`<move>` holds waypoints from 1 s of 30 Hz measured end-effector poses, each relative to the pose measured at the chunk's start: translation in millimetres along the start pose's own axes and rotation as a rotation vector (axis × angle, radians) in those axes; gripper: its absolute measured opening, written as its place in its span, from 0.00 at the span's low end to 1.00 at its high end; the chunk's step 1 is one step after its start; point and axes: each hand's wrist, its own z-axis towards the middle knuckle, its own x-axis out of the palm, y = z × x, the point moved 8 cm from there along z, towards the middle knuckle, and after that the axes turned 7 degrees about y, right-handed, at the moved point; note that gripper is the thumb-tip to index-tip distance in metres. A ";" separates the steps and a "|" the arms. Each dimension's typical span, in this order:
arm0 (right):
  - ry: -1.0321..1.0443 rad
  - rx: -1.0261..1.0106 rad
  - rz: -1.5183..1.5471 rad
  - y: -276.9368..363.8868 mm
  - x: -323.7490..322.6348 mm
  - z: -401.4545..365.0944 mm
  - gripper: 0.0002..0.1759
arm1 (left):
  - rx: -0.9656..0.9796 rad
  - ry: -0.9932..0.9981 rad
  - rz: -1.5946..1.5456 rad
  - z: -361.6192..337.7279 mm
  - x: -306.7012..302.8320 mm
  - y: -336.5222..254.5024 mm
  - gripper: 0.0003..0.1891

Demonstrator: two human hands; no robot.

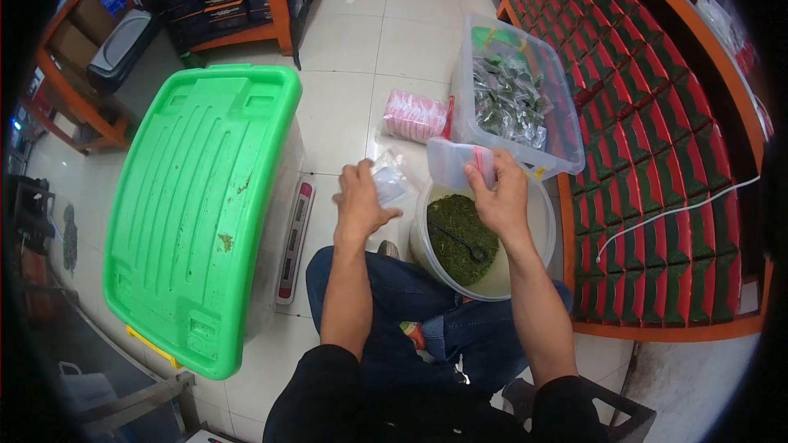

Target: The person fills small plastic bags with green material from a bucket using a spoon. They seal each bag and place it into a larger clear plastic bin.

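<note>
My left hand (359,201) grips a small clear plastic packet (387,180) in front of me, above the floor. Over a white bucket (538,230) my right hand (501,193) holds a translucent scoop cup (451,162) with a pink part at my fingers. The bucket holds loose dark green tea leaves (460,234) and a dark spoon (464,244) lying in them. The bucket sits by my right knee.
A big tub with a green lid (197,205) stands at my left, a scale (295,238) beside it. Behind the bucket is a clear bin (492,33) of filled green sachets, next to it a pink pack (414,115). Red-green boxes (648,139) line the right shelf.
</note>
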 end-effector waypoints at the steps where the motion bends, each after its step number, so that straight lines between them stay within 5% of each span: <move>1: -0.100 -0.078 -0.033 0.9 -4.0 -1.3 0.11 | -0.145 0.051 0.156 -3.4 0.0 4.7 0.53; 2: -0.200 -0.156 -0.064 3.8 -7.7 -3.9 0.11 | -0.292 0.100 0.312 -7.8 -1.2 11.4 0.59; 4: -0.236 -0.166 -0.094 4.8 -3.0 -8.8 0.11 | -0.173 0.057 0.279 -4.8 -4.2 0.1 0.61; 6: -0.265 -0.174 -0.113 9.3 5.5 -16.1 0.11 | 0.226 -0.129 -0.570 -1.3 -4.1 -21.0 0.59; 7: -0.146 -0.149 -0.012 8.2 20.1 -17.3 0.11 | 0.301 -0.118 -0.523 -1.7 6.3 -31.9 0.53; 8: -0.024 -0.123 0.090 7.1 34.4 -18.2 0.11 | 0.290 -0.121 -0.513 -6.5 15.8 -32.4 0.53; 10: 0.157 -0.074 0.233 5.0 49.5 -21.3 0.10 | 0.123 0.188 -1.277 -18.6 33.1 -49.3 0.48; 11: 0.324 -0.025 0.366 2.7 59.8 -25.9 0.09 | 0.093 0.153 -1.373 -23.9 33.2 -48.2 0.45; 14: 0.530 -0.024 0.604 -3.1 70.4 -41.4 0.13 | 0.352 0.212 -1.315 -33.7 19.4 -60.0 0.40; 16: 0.549 0.117 1.006 -0.2 71.3 -52.7 0.21 | 0.348 0.275 -1.315 -44.2 18.2 -74.3 0.36; 20: 0.525 0.102 1.024 20.3 40.0 -70.6 0.27 | 0.339 0.385 -1.299 -69.2 28.3 -98.4 0.24; 22: 0.370 0.127 0.377 2.7 15.2 -80.5 0.32 | 0.347 0.505 -1.286 -83.8 32.7 -106.7 0.23; 25: 0.143 -0.167 0.231 18.5 -13.4 -96.1 0.40 | 0.365 0.574 -1.379 -104.5 37.6 -130.6 0.22; 30: -0.044 -0.382 0.064 43.2 -50.4 -107.1 0.47 | 0.356 0.585 -1.659 -118.3 32.5 -174.6 0.20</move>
